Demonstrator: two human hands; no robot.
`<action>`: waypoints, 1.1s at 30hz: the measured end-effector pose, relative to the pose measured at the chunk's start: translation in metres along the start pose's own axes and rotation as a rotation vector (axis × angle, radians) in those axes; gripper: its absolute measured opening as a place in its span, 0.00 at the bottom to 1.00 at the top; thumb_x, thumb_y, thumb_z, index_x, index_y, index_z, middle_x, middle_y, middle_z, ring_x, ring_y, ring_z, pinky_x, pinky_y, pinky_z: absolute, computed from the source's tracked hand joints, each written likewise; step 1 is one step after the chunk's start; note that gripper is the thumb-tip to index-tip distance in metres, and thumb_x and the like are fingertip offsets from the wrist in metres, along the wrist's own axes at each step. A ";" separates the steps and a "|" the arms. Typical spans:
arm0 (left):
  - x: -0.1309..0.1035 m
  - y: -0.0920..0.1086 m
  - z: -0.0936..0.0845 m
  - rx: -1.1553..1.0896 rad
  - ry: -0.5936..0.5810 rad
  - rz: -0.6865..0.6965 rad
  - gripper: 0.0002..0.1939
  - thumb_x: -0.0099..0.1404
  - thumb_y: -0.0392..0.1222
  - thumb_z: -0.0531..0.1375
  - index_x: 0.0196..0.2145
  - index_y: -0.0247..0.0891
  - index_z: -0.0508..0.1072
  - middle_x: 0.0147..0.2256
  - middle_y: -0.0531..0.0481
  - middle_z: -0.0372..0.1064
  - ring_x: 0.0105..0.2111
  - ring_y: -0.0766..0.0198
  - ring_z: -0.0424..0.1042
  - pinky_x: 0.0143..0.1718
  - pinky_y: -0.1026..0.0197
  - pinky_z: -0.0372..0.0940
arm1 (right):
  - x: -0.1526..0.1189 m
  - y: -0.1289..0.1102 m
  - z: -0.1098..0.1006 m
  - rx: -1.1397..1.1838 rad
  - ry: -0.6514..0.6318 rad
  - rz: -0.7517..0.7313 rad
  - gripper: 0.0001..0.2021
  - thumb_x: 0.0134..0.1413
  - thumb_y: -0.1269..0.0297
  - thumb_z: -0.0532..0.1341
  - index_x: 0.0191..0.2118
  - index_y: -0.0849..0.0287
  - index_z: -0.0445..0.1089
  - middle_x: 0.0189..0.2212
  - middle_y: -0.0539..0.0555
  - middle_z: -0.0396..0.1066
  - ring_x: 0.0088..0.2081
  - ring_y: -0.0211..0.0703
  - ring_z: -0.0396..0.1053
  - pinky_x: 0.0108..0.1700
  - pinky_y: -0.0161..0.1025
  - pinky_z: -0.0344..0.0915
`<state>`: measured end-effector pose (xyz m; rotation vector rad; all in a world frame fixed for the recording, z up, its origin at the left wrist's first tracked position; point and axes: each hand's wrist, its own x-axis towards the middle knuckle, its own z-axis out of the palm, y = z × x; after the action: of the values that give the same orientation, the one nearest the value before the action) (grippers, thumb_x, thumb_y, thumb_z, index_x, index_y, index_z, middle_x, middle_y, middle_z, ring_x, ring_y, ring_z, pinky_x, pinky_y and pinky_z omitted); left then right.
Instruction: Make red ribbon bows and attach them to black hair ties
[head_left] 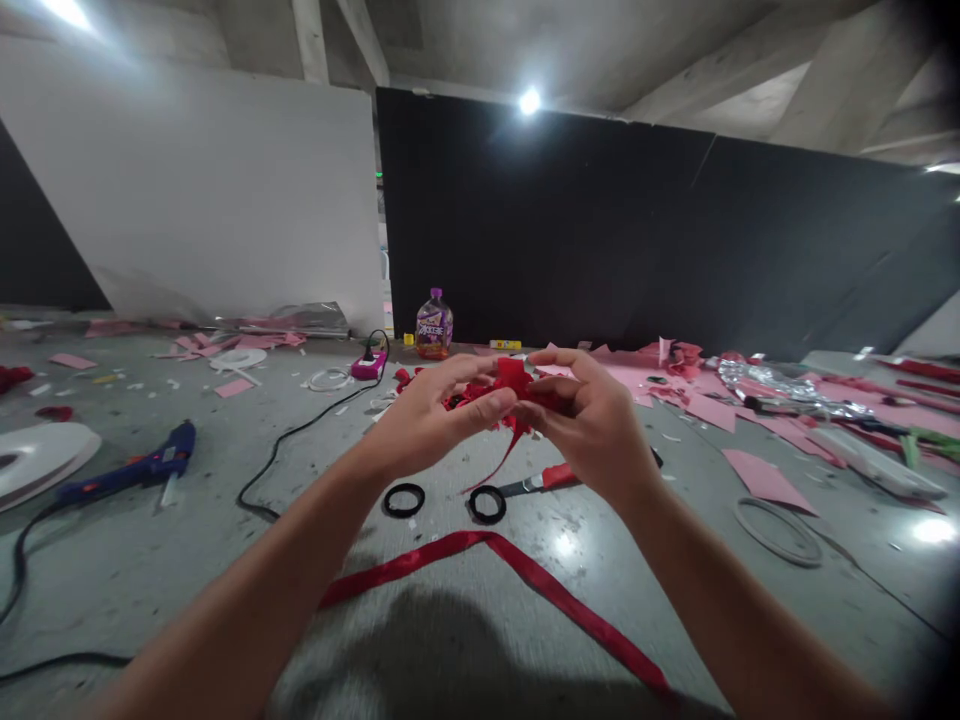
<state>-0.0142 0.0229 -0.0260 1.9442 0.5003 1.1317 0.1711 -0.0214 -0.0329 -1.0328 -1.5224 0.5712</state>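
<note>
Both hands hold up a small red ribbon piece [513, 376] above the middle of the table. My left hand [442, 405] pinches its left side between thumb and fingers. On the right side, the bent fingers of my right hand [589, 405] grip the same piece. A thin red strip hangs below it. Under the hands lie two black rings [404, 500] and a red-handled tool [556, 476], partly hidden by my right hand. Nearer to me, a long red ribbon [480, 540] lies bent across the table. More red pieces behind the hands are partly covered.
A blue glue gun [142, 470] with a black cable and a white spool [49, 455] lie at left. Behind stand a purple-labelled bottle [434, 326] and a pink power socket [368, 366]. Pink paper scraps [765, 478] and a clear ring [778, 532] are at right.
</note>
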 end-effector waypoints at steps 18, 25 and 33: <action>0.001 -0.024 0.037 -0.362 0.323 -0.215 0.15 0.67 0.49 0.59 0.27 0.37 0.65 0.19 0.59 0.54 0.16 0.74 0.49 0.16 0.68 0.44 | 0.001 0.004 -0.004 -0.054 -0.034 -0.138 0.09 0.56 0.68 0.65 0.44 0.60 0.74 0.36 0.54 0.77 0.36 0.40 0.75 0.38 0.39 0.73; -0.001 -0.019 0.040 -0.355 0.339 -0.189 0.17 0.65 0.54 0.60 0.28 0.37 0.67 0.19 0.58 0.57 0.17 0.73 0.51 0.18 0.67 0.47 | 0.001 -0.001 -0.005 -0.069 0.116 -0.113 0.07 0.54 0.67 0.66 0.39 0.60 0.72 0.32 0.53 0.75 0.35 0.41 0.73 0.36 0.39 0.70; -0.001 -0.024 0.039 -0.179 0.273 -0.144 0.15 0.60 0.51 0.66 0.28 0.35 0.76 0.25 0.50 0.72 0.28 0.66 0.68 0.31 0.62 0.63 | -0.002 -0.003 -0.002 -0.053 0.085 -0.124 0.08 0.53 0.66 0.66 0.40 0.60 0.72 0.33 0.54 0.76 0.35 0.41 0.74 0.35 0.38 0.71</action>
<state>0.0196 0.0191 -0.0560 1.5836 0.6492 1.3082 0.1716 -0.0251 -0.0310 -0.9832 -1.5215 0.3970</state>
